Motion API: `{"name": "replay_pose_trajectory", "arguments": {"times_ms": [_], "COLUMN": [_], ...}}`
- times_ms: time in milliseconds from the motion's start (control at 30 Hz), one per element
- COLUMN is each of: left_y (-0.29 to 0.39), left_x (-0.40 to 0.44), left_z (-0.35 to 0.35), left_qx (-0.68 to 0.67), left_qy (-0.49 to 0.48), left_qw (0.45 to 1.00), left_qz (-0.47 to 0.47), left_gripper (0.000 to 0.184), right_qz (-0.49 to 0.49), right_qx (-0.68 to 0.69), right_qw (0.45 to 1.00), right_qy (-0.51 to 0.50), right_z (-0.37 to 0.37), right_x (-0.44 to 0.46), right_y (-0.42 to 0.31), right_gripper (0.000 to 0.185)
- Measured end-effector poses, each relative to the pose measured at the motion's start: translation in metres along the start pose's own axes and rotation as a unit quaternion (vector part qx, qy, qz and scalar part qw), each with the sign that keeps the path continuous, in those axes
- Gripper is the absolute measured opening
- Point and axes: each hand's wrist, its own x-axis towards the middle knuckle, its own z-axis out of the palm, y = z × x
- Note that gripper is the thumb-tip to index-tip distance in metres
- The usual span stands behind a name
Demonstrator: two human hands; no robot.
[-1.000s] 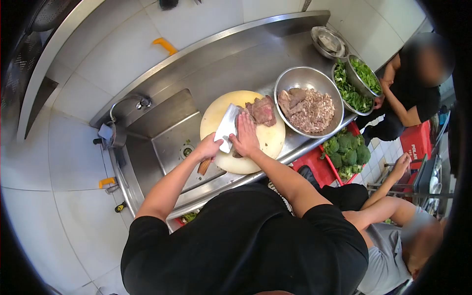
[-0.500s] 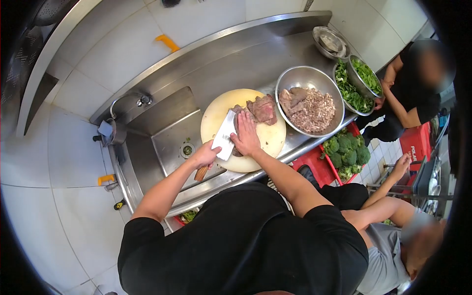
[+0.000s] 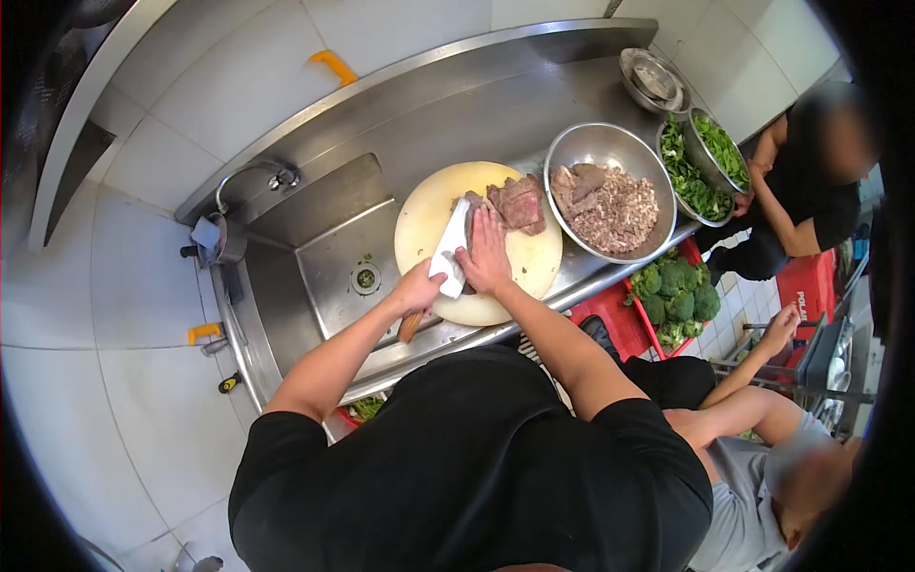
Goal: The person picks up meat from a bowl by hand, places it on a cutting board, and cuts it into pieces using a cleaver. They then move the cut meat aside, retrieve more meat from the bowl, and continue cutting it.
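My left hand (image 3: pixel 419 290) is wrapped round the wooden handle of a cleaver (image 3: pixel 447 259). Its broad, bright blade lies over the round cutting board (image 3: pixel 420 205), tilted along the left side of a piece of meat. Flat on that piece rests my right hand (image 3: pixel 488 255), fingers stretched out and close beside the blade; most of the meat under it is hidden. Just beyond my fingertips a larger dark-red slab of meat (image 3: pixel 519 204) lies on the board. Right of the board stands a steel bowl (image 3: pixel 602 145) of chopped meat with larger pieces on one side.
A sink basin (image 3: pixel 329 214) with a tap (image 3: pixel 283 178) is at the left. Bowls of leafy greens (image 3: pixel 688 176) and stacked bowls (image 3: pixel 655 81) stand at the far right. Below are broccoli (image 3: pixel 675 291) in a red crate and two other people close by on the right.
The cleaver blade has turned more edge-on and shows a narrower face. Both hands stay at the same piece of meat. The whole view has shifted slightly.
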Motion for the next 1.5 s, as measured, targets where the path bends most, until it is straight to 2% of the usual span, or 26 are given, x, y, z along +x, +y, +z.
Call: {"name": "replay_pose_trajectory", "arguments": {"times_ms": [133,233,333,367,433,533,667,767,967,1067,1167,1267,1400,1500], "left_y": [-0.009,0.004,0.001,0.002,0.019,0.002,-0.004,-0.003,0.024,-0.028,-0.026,-0.023,0.024,-0.033], "left_x": [-0.021,-0.006,0.040,0.044,0.042,0.021,-0.018,0.002,0.036,0.035,-0.002,0.023,0.033,0.047], "left_z": [0.005,0.014,0.014,0.015,0.017,0.017,0.012,0.020,0.030,0.034,0.031,0.035,0.043,0.045], "left_qx": [0.027,0.058,0.062,0.060,0.058,0.061,0.059,0.102,0.136,0.173,0.196,0.209,0.161,0.250], "left_qy": [0.020,0.047,0.057,0.055,0.047,0.038,0.010,0.043,0.071,0.110,0.081,0.088,0.097,0.152], "left_qw": [0.999,0.997,0.996,0.997,0.997,0.997,0.997,0.994,0.988,0.975,0.976,0.973,0.982,0.948], "left_qz": [-0.040,-0.025,0.030,0.010,-0.028,0.014,-0.038,0.019,-0.025,0.090,0.045,0.044,-0.021,0.127], "left_gripper": [0.034,0.034,0.034,0.034,0.032,0.033,0.035,0.039,0.037,0.037,0.037,0.035,0.036,0.037], "right_qz": [0.000,0.015,0.013,0.014,0.014,0.015,0.017,0.016,0.018,0.017,0.008,0.029,0.032,0.030], "right_qx": [-0.006,0.007,0.011,0.010,0.016,0.034,0.023,0.018,0.030,0.049,0.035,0.044,0.048,0.052], "right_qw": [1.000,1.000,1.000,1.000,0.999,0.999,0.999,0.999,0.998,0.998,0.999,0.998,0.998,0.998], "right_qy": [-0.003,0.007,0.013,0.020,0.025,0.020,0.027,0.043,0.048,0.025,0.012,0.021,0.028,0.023], "right_z": [0.002,0.004,0.004,0.004,0.001,0.002,0.004,0.005,0.009,0.006,0.004,0.003,0.003,0.003], "right_x": [0.000,0.003,0.002,0.003,0.003,-0.001,-0.002,0.000,0.001,-0.002,-0.003,0.000,0.000,-0.003], "right_y": [0.001,0.003,0.004,0.005,0.004,0.001,0.003,0.003,0.011,0.006,0.006,0.005,0.006,0.005], "right_gripper": [0.098,0.097,0.096,0.096,0.096,0.096,0.096,0.095,0.096,0.097,0.098,0.099,0.094,0.092]}}
